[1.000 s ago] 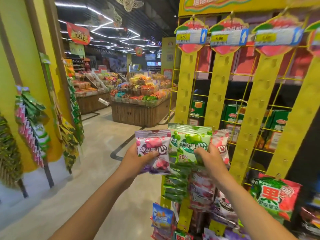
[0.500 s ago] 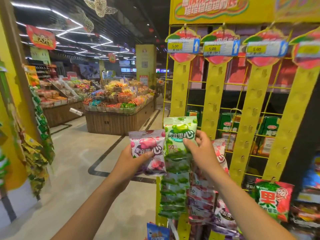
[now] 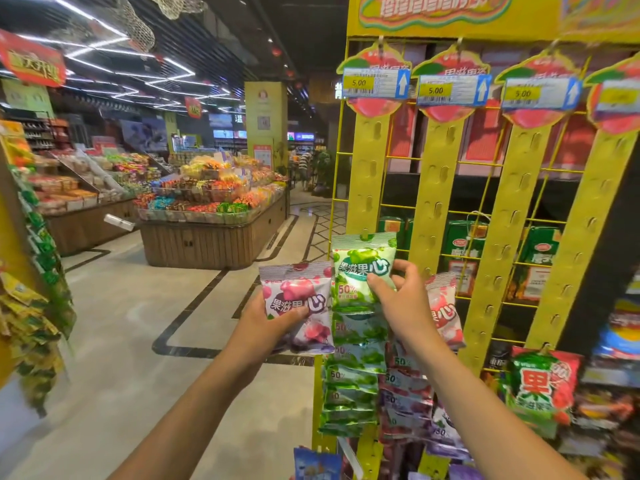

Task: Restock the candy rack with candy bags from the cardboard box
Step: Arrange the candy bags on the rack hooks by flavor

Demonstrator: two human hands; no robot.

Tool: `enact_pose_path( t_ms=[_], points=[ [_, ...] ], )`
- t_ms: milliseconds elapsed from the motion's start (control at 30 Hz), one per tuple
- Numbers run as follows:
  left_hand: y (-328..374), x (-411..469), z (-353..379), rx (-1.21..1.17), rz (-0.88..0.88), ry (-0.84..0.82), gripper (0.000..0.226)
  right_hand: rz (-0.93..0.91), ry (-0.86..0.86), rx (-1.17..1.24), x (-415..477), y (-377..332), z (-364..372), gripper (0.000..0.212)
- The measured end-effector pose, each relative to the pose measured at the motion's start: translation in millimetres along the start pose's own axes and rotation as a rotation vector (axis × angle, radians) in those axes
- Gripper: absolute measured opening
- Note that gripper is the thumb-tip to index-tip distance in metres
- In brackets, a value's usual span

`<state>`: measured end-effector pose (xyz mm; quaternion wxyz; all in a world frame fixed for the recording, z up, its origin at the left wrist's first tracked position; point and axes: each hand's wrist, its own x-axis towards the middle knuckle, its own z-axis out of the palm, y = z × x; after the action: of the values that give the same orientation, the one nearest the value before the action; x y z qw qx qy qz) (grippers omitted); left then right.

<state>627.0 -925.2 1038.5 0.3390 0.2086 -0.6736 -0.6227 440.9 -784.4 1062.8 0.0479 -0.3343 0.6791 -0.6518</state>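
Candy bags fill both hands at the near centre. The left hand (image 3: 273,327) grips a pink and purple candy bag (image 3: 298,299) by its lower half, thumb laid across the printed front and fingers hidden behind, holding it upright just left of the rack. The right hand (image 3: 398,306) pinches a green candy bag (image 3: 360,268) at its right edge, thumb on the front and fingers curled round the side. This bag stands upright against the leftmost yellow strip (image 3: 367,174) of the candy rack (image 3: 438,188), its top edge over the strip, though whether it hangs on a hook I cannot tell. The two held bags sit side by side, nearly touching. Below the green one a column of green bags (image 3: 349,386) hangs down the same strip. Just right of it a column of purple bags (image 3: 405,403) hangs on the next strip, with a pink bag (image 3: 446,313) at its top partly hidden behind the right hand. Lower right, a red and green bag (image 3: 543,389) hangs at the third strip. Higher up, the strips show rows of punched slots, and the leftmost is topped by a price tag (image 3: 375,83) reading 5.00. Behind the rack's wire grid stand green boxes (image 3: 464,244). Far left, across the pale floor (image 3: 121,323), a wooden display island (image 3: 207,237) is heaped with colourful packets.
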Motion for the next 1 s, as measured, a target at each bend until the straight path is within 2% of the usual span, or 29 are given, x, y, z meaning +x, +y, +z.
enact_pose_path(
  t_ms=[200, 333, 567, 1000],
  points=[
    [-6, 0, -1, -0.030, -0.020, -0.039, 0.039, -0.028, 0.025, -0.066, -8, 5, 3, 0.038],
    [-9, 1, -2, -0.030, -0.034, -0.039, 0.040, -0.123, 0.085, -0.268, -14, 5, 2, 0.033],
    [-13, -1, -3, -0.064, -0.048, -0.059, 0.037, -0.199, 0.152, -0.539, -20, 9, 5, 0.041],
    [-16, -7, -6, -0.076, -0.046, -0.163, 0.034, -0.133, 0.136, -0.642, -45, 9, -4, 0.065]
  ],
)
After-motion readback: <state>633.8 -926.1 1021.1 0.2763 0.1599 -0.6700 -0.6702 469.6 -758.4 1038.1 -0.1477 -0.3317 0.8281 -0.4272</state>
